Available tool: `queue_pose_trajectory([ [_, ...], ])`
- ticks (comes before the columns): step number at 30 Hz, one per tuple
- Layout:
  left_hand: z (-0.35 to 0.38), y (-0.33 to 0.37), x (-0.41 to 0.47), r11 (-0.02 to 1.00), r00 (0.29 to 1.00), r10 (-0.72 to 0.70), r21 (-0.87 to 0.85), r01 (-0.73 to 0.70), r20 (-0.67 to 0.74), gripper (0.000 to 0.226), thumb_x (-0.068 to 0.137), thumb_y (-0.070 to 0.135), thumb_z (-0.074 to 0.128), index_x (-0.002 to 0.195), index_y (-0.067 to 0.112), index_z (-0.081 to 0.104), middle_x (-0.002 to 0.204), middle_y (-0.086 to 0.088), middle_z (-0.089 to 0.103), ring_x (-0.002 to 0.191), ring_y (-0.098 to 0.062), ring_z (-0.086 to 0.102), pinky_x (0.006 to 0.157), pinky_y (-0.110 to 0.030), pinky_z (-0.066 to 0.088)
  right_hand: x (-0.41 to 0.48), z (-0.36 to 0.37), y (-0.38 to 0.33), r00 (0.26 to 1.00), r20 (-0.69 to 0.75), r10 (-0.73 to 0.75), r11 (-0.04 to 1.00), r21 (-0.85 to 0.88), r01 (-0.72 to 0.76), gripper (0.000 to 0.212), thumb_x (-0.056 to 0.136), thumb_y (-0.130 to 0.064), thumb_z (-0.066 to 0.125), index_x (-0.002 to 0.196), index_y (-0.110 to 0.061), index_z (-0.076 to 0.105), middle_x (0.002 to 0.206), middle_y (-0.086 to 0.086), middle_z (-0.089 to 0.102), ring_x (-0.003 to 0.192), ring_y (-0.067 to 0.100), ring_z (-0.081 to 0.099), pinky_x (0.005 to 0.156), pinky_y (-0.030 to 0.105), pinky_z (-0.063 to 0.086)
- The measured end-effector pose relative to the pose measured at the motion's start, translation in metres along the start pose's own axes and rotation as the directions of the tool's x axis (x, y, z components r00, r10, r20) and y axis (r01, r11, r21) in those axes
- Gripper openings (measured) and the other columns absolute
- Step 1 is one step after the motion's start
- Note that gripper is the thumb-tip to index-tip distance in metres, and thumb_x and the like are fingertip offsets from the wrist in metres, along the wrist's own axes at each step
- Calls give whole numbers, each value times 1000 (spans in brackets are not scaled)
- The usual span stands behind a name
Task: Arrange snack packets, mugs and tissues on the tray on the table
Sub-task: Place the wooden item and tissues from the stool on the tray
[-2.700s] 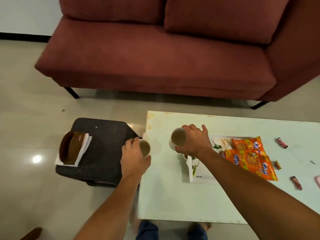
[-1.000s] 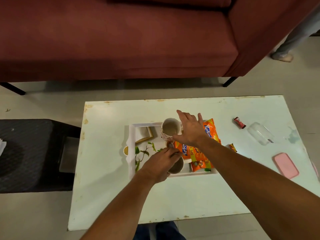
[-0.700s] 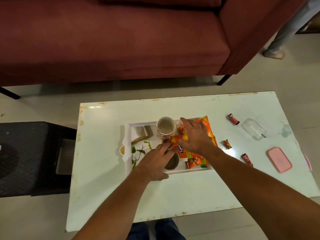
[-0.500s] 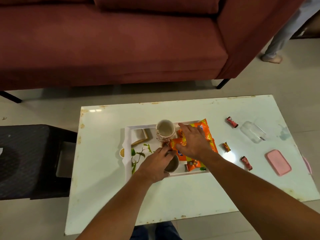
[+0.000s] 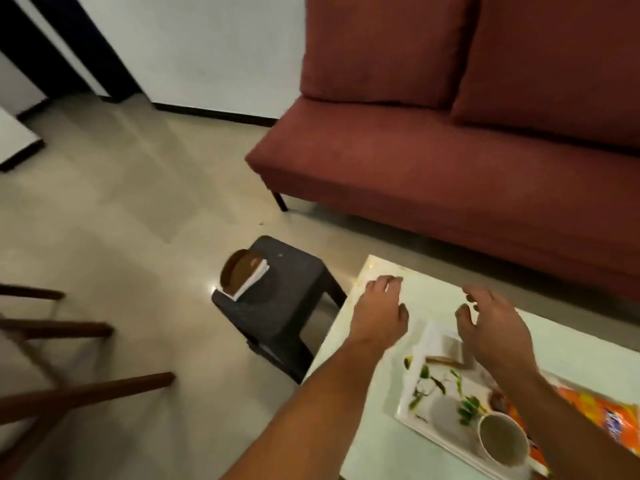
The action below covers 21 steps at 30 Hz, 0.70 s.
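White tabletop lies under the loosely spread, empty fingers of left hand and right hand; beside them, the tray holds a mug and an orange snack packet; tissues sit apart on a black stool.

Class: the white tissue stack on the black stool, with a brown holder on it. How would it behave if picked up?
The tissue stack looks thin and papery, so it is probably light and floppy; sheets may fan apart if pinched at one edge. The brown holder seems to sit over it and would likely slide off unless gripped together.
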<state>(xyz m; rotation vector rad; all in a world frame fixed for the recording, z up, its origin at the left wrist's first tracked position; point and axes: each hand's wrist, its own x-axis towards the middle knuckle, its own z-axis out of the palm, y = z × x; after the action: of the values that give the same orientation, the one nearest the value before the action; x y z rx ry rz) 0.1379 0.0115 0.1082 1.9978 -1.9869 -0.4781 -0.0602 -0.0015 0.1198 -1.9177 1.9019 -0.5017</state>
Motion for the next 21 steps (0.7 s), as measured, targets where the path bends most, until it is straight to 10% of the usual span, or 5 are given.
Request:
queue_pose_trajectory([
  [7, -75, -121, 9, 973, 961, -231, -25, 230, -152, 50, 98, 28, 58, 145, 21, 44, 144, -2, 50, 130, -21, 48, 106, -37, 45, 22, 72, -141, 929, 281, -242, 967, 151, 206, 27, 94, -23, 61, 120, -18, 70, 115, 0, 71, 92, 18, 66, 82, 27, 51],
  [15, -97, -289, -4, 897, 868, -442, -120, 425, -227, 39, 102, 31, 53, 139, 22, 53, 137, -1, 57, 126, -18, 55, 100, -33, 49, 29, 204, -276, 857, 487, -167, 964, 265, 37, 28, 96, -30, 63, 124, -25, 67, 116, -4, 71, 100, 10, 63, 91, 31, 54],
  [21, -106, -380, 11, 825, 763, -565, -198, 530, -314, 36, 104, 35, 46, 135, 22, 58, 131, -2, 59, 120, -19, 56, 97, -30, 46, 45, 287, -354, 891, 446, -91, 954, 294, -49, 18, 96, -32, 64, 111, -25, 70, 95, -8, 71, 77, 2, 60, 66, 20, 47],
])
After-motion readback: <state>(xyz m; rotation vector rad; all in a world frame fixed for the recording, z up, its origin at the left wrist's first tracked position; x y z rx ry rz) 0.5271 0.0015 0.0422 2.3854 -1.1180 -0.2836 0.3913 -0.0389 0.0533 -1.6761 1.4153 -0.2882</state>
